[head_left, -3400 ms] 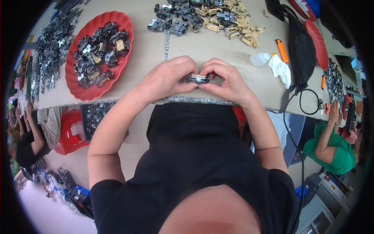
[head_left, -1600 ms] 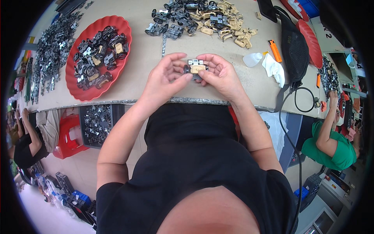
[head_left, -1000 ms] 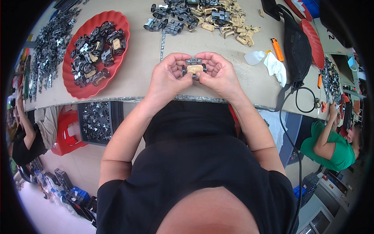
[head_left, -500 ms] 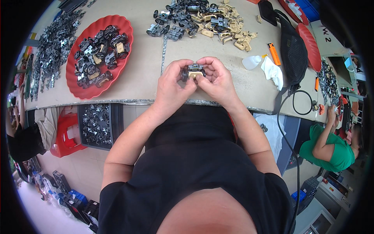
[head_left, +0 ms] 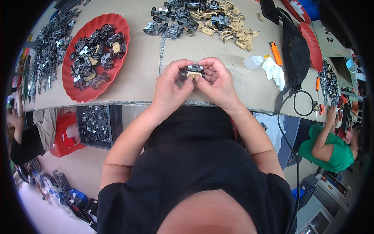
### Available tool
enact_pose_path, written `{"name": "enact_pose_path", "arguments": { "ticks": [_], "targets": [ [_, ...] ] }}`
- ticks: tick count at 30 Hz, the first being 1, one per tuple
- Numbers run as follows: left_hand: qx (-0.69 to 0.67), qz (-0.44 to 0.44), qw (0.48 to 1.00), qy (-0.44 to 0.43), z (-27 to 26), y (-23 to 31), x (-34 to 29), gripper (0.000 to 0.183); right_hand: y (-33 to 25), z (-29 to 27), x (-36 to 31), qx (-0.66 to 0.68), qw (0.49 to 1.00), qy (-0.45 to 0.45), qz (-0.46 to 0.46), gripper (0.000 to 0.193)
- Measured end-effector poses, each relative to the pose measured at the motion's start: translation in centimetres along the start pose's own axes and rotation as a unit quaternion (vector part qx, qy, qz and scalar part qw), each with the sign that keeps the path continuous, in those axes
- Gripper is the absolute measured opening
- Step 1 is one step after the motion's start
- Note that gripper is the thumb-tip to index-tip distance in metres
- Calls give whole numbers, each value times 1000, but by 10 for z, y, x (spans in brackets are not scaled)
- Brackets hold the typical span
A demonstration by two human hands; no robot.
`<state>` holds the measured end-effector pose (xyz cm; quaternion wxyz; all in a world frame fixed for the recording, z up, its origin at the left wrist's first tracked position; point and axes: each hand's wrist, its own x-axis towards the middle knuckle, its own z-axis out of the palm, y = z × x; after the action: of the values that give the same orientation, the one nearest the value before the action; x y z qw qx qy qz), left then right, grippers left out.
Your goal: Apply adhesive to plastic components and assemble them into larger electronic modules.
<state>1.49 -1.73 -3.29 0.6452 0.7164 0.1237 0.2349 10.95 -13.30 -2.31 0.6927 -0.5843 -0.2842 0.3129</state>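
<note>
Between my two hands, just above the near part of the table, is a toy car chassis (head_left: 194, 68) in black and grey with a tan piece at its near side. My left hand (head_left: 173, 82) is closed round its left end, thumb against the tan piece. My right hand (head_left: 214, 81) grips the right end, its thumb also pressed on the tan part. Farther off lie a heap of similar chassis (head_left: 180, 17) and a heap of tan plastic pieces (head_left: 233, 25). A red scalloped tray (head_left: 117, 72) at the left holds several chassis, some with tan pieces on them.
A pile of small dark parts (head_left: 50, 46) spreads at the far left. To the right are a white squeeze bottle (head_left: 253, 62), a white cloth (head_left: 274, 74), an orange-handled tool (head_left: 276, 54) and a black bag (head_left: 295, 50). A person in green (head_left: 329, 148) works at the right.
Both hands stay round the chassis, with the thumbs shifted slightly on the tan piece. The view has moved a little, so the tray appears slightly farther left.
</note>
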Motion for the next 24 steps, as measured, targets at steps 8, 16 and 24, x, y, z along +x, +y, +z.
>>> {"name": "enact_pose_path", "arguments": {
  "ticks": [8, 16, 24],
  "targets": [
    [-164, -176, 969, -59, -22, 29, 21, 31, -16, -5, 5, -107, 989, -80, -61, 40],
    [-110, -282, 939, -166, -42, 41, 25, 26, -13, -22, 7, -42, 981, -182, 45, 32],
    [43, -22, 976, -213, -46, 20, 18, 29, -16, -19, -2, 16, 978, -166, 124, 28]
  ]
}}
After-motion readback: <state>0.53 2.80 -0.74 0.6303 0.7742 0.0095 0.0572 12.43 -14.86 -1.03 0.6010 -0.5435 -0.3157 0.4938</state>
